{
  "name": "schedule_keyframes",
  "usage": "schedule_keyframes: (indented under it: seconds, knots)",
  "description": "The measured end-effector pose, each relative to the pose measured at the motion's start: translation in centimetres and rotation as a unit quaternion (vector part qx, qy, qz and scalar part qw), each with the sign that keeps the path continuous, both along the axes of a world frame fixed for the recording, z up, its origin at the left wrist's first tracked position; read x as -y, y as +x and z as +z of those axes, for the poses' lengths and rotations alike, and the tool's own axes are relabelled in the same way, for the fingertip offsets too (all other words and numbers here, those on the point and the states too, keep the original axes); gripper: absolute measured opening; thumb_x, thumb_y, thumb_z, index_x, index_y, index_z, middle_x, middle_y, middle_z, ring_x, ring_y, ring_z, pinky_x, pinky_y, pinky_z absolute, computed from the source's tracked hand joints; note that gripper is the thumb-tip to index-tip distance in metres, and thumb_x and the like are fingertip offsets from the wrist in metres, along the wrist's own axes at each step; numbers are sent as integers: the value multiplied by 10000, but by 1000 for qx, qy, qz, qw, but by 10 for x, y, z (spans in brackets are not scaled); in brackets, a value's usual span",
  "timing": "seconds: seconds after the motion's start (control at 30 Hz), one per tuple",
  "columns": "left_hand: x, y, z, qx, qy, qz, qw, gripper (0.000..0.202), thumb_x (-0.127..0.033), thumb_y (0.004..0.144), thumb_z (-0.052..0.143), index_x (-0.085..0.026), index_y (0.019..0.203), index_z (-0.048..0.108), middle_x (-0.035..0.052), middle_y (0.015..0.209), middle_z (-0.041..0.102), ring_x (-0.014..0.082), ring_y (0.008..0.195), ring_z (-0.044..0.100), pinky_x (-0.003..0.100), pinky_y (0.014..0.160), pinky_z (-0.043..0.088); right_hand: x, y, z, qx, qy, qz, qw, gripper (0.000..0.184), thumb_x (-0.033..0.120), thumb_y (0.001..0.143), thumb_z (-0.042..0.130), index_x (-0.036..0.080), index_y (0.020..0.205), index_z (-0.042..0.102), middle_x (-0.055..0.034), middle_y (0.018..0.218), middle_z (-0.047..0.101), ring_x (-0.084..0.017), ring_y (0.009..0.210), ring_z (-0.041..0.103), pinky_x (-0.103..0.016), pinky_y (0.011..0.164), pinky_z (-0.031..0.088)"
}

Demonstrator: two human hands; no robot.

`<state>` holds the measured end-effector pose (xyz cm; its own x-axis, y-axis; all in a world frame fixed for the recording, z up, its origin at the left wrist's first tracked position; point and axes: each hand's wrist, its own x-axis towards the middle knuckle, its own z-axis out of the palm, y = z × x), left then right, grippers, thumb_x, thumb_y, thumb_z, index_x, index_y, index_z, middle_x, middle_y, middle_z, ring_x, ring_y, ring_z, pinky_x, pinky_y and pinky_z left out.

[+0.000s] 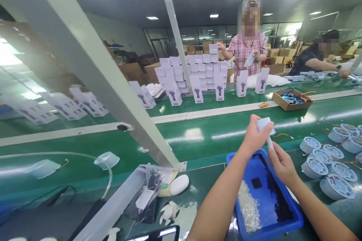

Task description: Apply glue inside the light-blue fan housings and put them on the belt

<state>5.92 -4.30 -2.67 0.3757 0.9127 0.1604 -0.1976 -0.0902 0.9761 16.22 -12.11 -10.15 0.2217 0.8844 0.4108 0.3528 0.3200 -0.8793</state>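
Note:
My left hand (254, 137) is raised over the blue tray (285, 222) with its fingers closed round a small pale blue-white plastic part (265, 123). My right hand (281, 163) sits just below and to the right, pinching a thin white stem (270, 144) that hangs from that part. The tray under both hands holds a heap of tiny clear pieces (249, 207) and a strip of dark ones (275, 196).
Several round pale-blue fan housings (329, 160) with wires lie at the right. A green conveyor belt (215, 135) runs across. White product boxes (195, 73) are stacked beyond it, where two other people work. A slanted metal frame post (113, 90) and plastic bags (149, 196) stand at the left.

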Motion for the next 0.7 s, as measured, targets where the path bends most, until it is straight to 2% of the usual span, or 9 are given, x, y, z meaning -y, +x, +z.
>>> schedule_keyframes:
  seconds: [0.1,0.2,0.27,0.33,0.37,0.47,0.53,0.57,0.7]
  knots:
    - [-18,-17,-1,47,29,36,998,418,-434,646,715,-201,855,438,-65,708,498,64,587,502,204,568,449,1,4,6,80,-16,32,996,504,529,894,496,142,1172,661,55,511,414,-102,455,361,-238,438,313]
    - [-37,-38,-4,31,28,78,996,463,-500,641,688,-215,814,367,-51,687,523,109,581,586,247,550,503,1,8,10,91,-19,23,995,460,506,876,505,158,1109,695,44,528,439,-110,489,381,-241,466,329]
    - [-47,-52,-6,-25,37,150,988,480,-467,672,679,-234,836,292,-50,739,506,118,625,610,242,555,510,-1,9,11,68,-23,2,997,457,506,869,502,150,1080,697,46,533,418,-107,494,359,-241,469,311]
    - [-52,-63,-8,-149,44,200,967,511,-423,688,688,-244,907,263,-26,819,515,129,672,610,240,559,496,-4,11,11,32,-32,-8,999,474,520,866,484,133,1046,690,57,525,370,-100,478,316,-243,461,278]
    - [-53,-68,-9,-233,51,203,950,523,-424,699,688,-241,949,267,-3,859,531,146,705,613,247,567,488,-6,11,10,16,-37,-12,999,484,528,865,473,126,1033,685,62,522,347,-97,473,299,-244,459,264]
    - [-55,-77,-14,-484,78,122,863,496,-451,750,642,-215,1068,343,85,975,599,225,827,641,295,624,488,-12,13,6,0,-46,-29,999,491,547,846,475,122,979,681,64,527,332,-97,483,292,-249,475,259]
    - [-55,-79,-19,-583,91,54,805,447,-406,770,620,-207,1121,430,119,1075,622,267,930,657,328,707,507,-16,15,3,2,-47,-38,998,472,550,829,492,130,930,682,56,536,356,-101,500,308,-252,490,271]
    - [-55,-79,-21,-610,94,37,786,433,-378,768,620,-208,1139,474,127,1127,620,283,986,657,344,758,514,-17,16,1,2,-46,-40,998,462,548,826,493,133,904,681,53,541,368,-102,506,314,-253,495,277]
    - [-55,-76,-26,-649,94,32,754,493,-355,766,608,-226,1239,558,166,1304,552,370,1239,549,421,932,487,-21,17,-5,-7,-39,-56,998,430,525,835,473,143,835,670,45,554,390,-100,515,323,-255,506,276]
